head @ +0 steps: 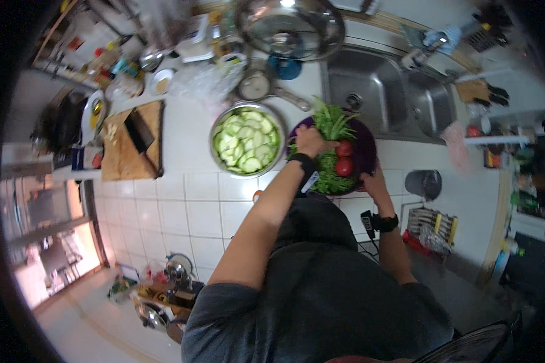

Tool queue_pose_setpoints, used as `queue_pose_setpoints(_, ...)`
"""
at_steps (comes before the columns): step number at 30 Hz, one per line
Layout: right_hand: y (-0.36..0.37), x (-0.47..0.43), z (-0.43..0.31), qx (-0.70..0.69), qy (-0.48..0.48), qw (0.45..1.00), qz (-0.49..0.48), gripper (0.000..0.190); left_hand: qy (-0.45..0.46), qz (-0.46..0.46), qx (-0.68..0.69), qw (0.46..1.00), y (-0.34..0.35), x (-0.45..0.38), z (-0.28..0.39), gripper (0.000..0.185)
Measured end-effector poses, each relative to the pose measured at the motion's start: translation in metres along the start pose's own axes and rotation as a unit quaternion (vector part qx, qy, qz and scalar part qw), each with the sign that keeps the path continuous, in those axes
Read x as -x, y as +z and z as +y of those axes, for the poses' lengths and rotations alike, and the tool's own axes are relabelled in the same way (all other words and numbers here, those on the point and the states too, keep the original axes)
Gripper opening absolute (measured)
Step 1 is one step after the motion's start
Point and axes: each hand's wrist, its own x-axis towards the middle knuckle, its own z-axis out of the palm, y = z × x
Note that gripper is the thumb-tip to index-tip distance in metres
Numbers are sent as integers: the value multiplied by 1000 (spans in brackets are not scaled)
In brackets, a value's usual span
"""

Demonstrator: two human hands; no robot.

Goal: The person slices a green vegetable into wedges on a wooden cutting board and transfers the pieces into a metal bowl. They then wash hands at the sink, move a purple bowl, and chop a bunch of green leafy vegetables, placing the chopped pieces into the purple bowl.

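A purple basket at the counter's front edge holds leafy greens and two tomatoes. My left hand reaches into it over the greens, a finger extended to the upper tomato; whether it grips anything is unclear. At the basket's lower right rim, my right hand has its fingers closed on the rim. Left of the basket stands a steel bowl of sliced green squash. A cleaver lies on a wooden cutting board beside chopped garlic.
A double steel sink lies behind and right of the basket. Behind the steel bowl are a saucepan, a plastic bag and a large glass lid. An oval dish stands left of the board.
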Motion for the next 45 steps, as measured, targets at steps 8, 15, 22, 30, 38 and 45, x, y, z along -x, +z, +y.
queue_pose_setpoints(8, -2, 10, -9, 39, 10, 999, 24, 73, -28, -29, 137, 990, 8, -8, 5, 98)
queue_pose_setpoints(15, 1, 1, 8, 90, -71, 992, 56, 75, 129, -176, 366, 905, 6, -30, -8, 60)
queue_pose_setpoints(22, 0, 8, -4, 68, -19, 996, 62, 73, 84, -283, 291, 910, -5, -35, -4, 72)
queue_pose_setpoints(30, -3, 6, -1, 102, 0, 993, 52, 71, 143, -273, 304, 902, -9, -26, 4, 79)
queue_pose_setpoints(38, -1, 2, 16, 45, 33, 997, 53, 73, 232, -159, 361, 889, 4, -20, 6, 66)
queue_pose_setpoints(45, -2, -2, 25, 147, -110, 980, 82, 70, 207, -295, 395, 845, 4, -22, 9, 55)
